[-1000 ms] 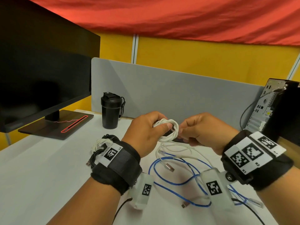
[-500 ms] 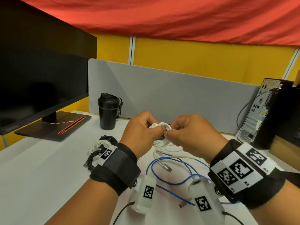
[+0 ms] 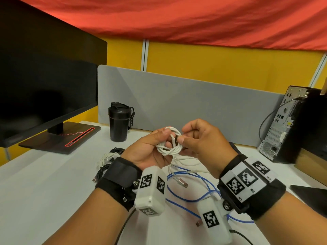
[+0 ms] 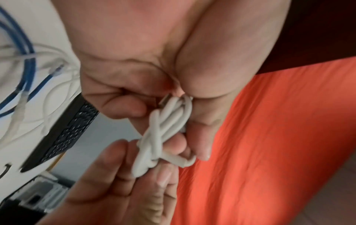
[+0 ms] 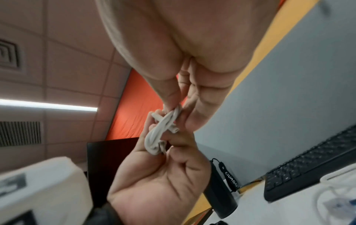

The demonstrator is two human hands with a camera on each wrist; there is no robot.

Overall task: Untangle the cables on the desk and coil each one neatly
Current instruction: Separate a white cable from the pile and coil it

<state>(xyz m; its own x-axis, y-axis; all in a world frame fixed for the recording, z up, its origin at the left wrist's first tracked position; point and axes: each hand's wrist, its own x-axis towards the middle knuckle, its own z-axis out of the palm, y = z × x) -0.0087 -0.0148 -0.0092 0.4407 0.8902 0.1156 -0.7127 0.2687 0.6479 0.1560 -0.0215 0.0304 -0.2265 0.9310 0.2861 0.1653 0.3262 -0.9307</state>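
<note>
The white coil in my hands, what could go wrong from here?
1. The white coil is held only by fingertip pinches of the left hand and right hand; a slack grip could let its loops spring open.
2. Loose white strands hang below it over the blue cable on the desk; lifting might drag and retangle them.

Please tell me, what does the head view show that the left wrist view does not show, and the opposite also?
Only the head view shows the black monitor, the black bottle, the bundled cables lying behind the left wrist, and a USB plug on the desk.

Only the left wrist view shows the keyboard and, close up, one end of the cable wrapped across the coil's strands.

Both show the white cable coil held by the left hand and the right hand, the loose blue cable, and the computer tower.
</note>
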